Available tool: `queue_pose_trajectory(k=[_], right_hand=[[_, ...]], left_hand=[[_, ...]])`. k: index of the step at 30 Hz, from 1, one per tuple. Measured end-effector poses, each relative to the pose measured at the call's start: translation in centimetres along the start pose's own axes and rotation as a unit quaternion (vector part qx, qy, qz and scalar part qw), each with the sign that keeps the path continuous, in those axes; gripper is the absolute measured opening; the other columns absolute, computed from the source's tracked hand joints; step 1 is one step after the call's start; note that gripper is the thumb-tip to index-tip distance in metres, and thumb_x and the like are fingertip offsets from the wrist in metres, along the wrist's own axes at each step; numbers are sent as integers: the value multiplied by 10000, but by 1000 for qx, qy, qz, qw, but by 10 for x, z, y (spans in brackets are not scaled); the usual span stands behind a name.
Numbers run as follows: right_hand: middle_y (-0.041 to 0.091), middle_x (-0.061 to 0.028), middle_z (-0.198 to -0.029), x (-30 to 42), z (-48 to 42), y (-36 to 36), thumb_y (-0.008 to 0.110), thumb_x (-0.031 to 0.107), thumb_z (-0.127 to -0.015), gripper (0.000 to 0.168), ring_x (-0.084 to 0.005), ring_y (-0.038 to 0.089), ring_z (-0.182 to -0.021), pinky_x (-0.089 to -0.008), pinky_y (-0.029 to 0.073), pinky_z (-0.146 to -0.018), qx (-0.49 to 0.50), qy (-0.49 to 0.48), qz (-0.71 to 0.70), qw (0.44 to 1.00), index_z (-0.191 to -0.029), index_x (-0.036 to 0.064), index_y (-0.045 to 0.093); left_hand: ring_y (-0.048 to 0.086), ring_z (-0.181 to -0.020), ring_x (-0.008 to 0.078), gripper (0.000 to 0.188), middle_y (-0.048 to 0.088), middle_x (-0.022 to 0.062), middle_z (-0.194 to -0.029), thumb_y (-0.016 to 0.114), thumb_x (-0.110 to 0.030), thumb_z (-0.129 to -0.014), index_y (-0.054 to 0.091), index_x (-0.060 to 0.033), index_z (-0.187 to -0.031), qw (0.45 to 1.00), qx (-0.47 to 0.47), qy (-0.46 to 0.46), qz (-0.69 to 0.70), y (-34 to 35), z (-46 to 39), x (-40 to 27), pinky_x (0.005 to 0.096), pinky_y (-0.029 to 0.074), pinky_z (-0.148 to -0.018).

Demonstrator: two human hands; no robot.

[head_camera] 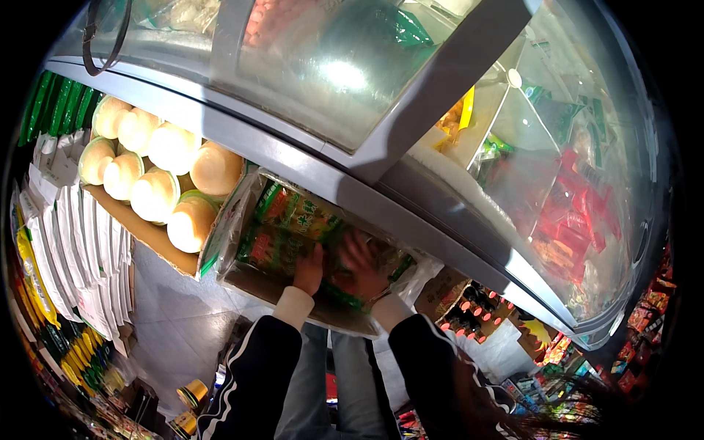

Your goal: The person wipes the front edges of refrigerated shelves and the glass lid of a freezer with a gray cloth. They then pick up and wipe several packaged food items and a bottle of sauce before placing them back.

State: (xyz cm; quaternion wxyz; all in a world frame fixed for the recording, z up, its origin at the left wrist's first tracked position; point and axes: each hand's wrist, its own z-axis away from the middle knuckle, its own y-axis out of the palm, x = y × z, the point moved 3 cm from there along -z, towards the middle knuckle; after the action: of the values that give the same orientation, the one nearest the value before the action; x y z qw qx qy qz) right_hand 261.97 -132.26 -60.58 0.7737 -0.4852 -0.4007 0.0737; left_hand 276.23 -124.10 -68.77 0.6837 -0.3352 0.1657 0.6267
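Both of my hands reach into a cardboard box (pixel 264 286) lined with clear plastic, beneath the edge of a glass-topped freezer. Green printed plastic food packets (pixel 283 228) fill much of it. My left hand (pixel 309 270) touches the packets near the middle, thumb upward and the other fingers largely hidden. Close by on the right, my right hand (pixel 364 269) is over the packets, blurred and partly in shadow. Whether either hand grips a packet is not visible.
The freezer (pixel 308 148) overhangs the box, its glass lids showing bagged goods. Left of the box, a carton (pixel 148 236) holds several pale round tubs (pixel 154 195). White packages (pixel 88 253) are stacked farther left. Red-capped bottles (pixel 473 316) stand at the right.
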Motion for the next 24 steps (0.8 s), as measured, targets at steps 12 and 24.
queue_pose_trajectory(k=[12,24], right_hand=[[384,-71,-1380,-49,5,-10,489,102,-804,489,-267,328,-1293,-394,331,-1013,37,-5,17,999,-1288,168,463],[369,-100,-1385,-42,26,20,519,59,-787,497,-283,286,-1316,-456,247,-1068,70,-87,-100,989,-1278,112,459]], left_hand=[[428,-1175,299,849,486,201,-1264,163,-657,-886,615,32,-1089,991,78,-98,46,-23,12,-50,370,267,-1016],[431,-1181,352,926,487,241,-1256,165,-702,-852,424,83,-1270,983,80,-150,64,-29,14,-60,382,279,-1016]])
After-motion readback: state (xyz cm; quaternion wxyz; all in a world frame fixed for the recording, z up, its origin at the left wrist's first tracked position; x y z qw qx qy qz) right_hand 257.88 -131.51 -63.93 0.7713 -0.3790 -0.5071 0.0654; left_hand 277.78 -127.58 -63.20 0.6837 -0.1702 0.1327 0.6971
